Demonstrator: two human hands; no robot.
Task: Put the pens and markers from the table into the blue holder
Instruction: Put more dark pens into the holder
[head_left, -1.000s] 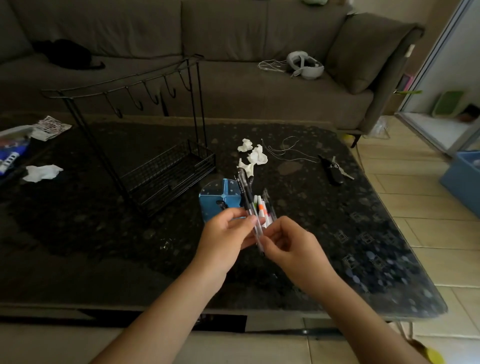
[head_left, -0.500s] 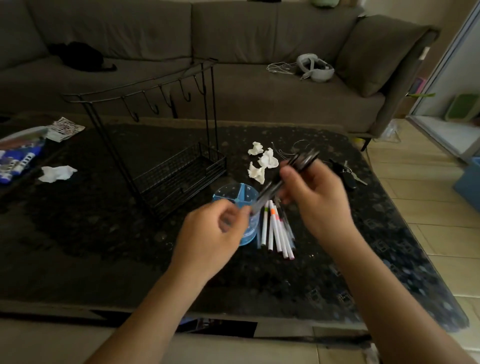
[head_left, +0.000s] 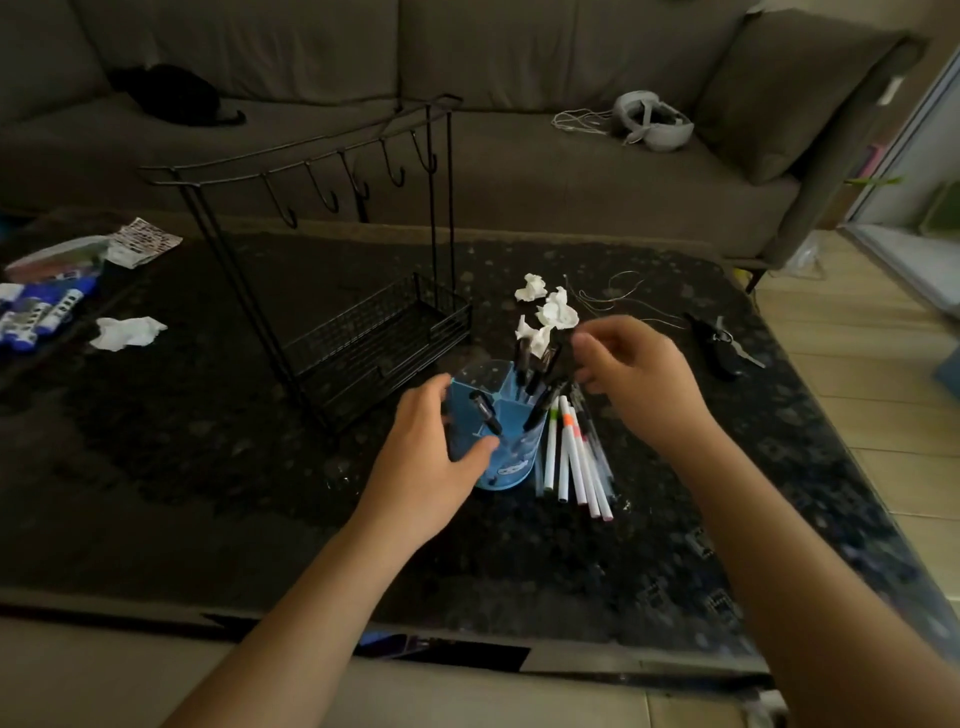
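The blue holder (head_left: 511, 465) stands upright near the middle of the dark table (head_left: 208, 467). Several black pens (head_left: 535, 382) lean in its compartments. My left hand (head_left: 434, 457) grips the holder's left side. Just above and to the right of the holder hovers my right hand (head_left: 636, 382), fingers apart and holding nothing. Several white markers (head_left: 574, 457) with coloured caps lie side by side on the table against the holder's right side, below my right hand.
A black wire rack (head_left: 363, 332) with hooks stands left of and behind the holder. Crumpled white tissues (head_left: 550, 312) and thin wires lie behind it, keys (head_left: 719, 343) at the right. Packets (head_left: 41, 306) and a tissue (head_left: 127, 332) sit far left. A sofa (head_left: 519, 166) runs behind.
My right hand dropped the bundle of black pens into the holder and let go. My left hand moved from the pens to the holder's side.
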